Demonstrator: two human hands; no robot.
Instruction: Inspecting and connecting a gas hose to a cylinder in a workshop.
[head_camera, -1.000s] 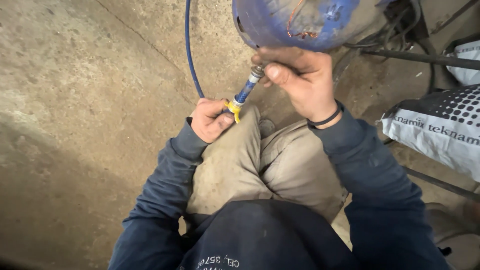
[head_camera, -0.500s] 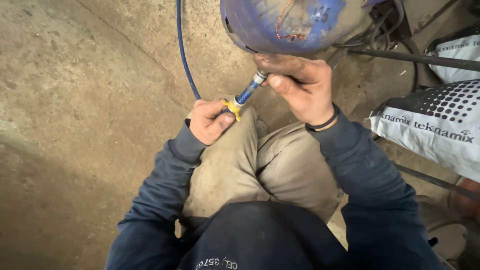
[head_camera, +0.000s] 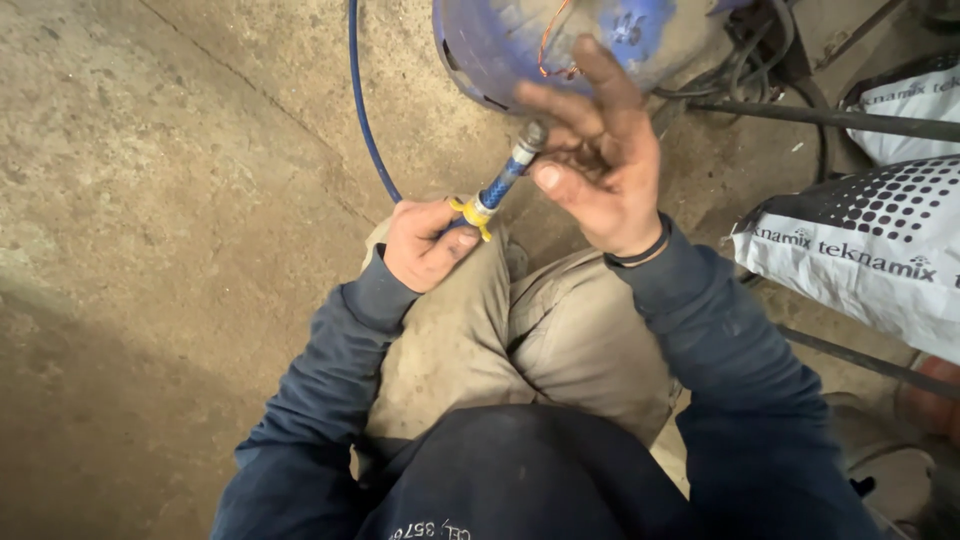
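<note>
The blue hose end (head_camera: 500, 185) with its metal fitting is slanting up-right from the yellow clamp (head_camera: 471, 212), where the left hand (head_camera: 425, 243) is gripping it; the right hand (head_camera: 600, 165), fingers spread wide, is hovering just beside the tip, below the blue gas cylinder (head_camera: 560, 40)

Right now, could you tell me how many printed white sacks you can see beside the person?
2: one printed white sack lies at the right edge, and another sack sits behind it, upper right, partly cut off. More may be hidden out of frame.
</note>
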